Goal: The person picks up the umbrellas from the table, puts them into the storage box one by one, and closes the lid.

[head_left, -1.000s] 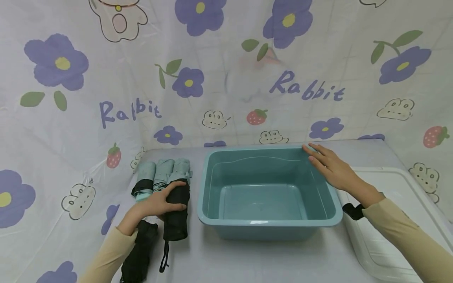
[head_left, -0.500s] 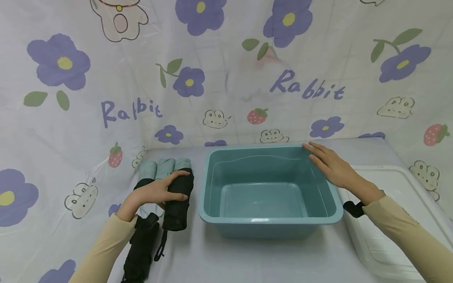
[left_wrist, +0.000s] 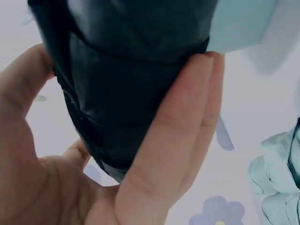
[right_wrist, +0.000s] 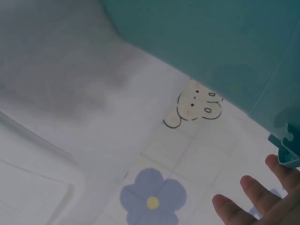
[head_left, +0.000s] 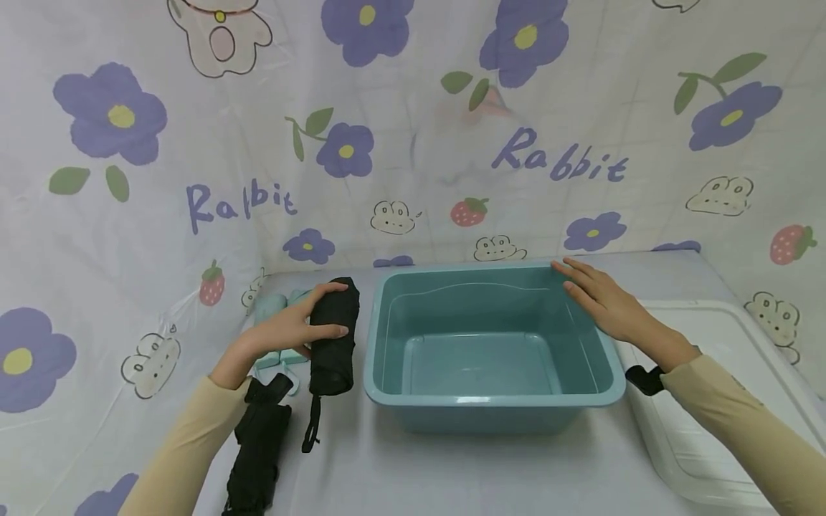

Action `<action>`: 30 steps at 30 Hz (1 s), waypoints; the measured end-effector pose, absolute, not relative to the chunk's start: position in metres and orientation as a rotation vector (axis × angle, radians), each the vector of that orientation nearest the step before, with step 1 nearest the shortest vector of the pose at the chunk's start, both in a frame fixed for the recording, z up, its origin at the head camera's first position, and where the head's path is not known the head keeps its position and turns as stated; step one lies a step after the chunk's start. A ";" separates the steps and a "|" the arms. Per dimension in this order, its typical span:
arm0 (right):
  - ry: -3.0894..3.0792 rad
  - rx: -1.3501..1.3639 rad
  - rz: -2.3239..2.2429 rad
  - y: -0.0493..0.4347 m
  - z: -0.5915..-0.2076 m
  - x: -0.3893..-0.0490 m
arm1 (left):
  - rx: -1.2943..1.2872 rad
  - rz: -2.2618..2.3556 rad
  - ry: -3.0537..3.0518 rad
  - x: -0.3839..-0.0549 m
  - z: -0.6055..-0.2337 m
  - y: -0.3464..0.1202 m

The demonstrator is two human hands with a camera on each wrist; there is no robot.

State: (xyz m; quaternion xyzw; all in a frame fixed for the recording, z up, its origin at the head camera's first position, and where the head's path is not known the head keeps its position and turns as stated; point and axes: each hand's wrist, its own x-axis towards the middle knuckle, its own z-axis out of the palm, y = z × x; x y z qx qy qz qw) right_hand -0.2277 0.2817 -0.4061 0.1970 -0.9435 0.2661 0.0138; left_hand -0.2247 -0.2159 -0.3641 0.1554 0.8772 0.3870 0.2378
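My left hand [head_left: 280, 335] grips a black folded umbrella [head_left: 333, 364], with the thumb on one side and fingers on the other. A cord loop hangs from the umbrella's near end. In the left wrist view the dark umbrella cloth [left_wrist: 126, 89] sits between thumb and fingers. Light teal folded umbrellas [head_left: 269, 306] lie partly hidden behind this hand. Another black folded umbrella [head_left: 261, 448] lies nearer, beside the left forearm. My right hand [head_left: 601, 302] rests with extended fingers on the right rim of a teal plastic bin [head_left: 493, 401]; its fingertips [right_wrist: 225, 202] show in the right wrist view.
A white plastic lid [head_left: 723, 416] lies right of the bin, under the right forearm. The bin's inside shows bare bottom. A patterned cloth [head_left: 426, 143] with flowers and rabbits hangs behind and at the sides. White cloth covers the table [head_left: 452, 473].
My left hand has lifted the black umbrella up and away from the teal ones, slightly to the right and toward the back. The right hand has stayed on the bin's rim.
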 end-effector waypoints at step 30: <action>-2.911 0.629 0.849 0.282 -0.407 -0.229 | 0.473 1.219 2.284 -0.241 -0.336 -0.172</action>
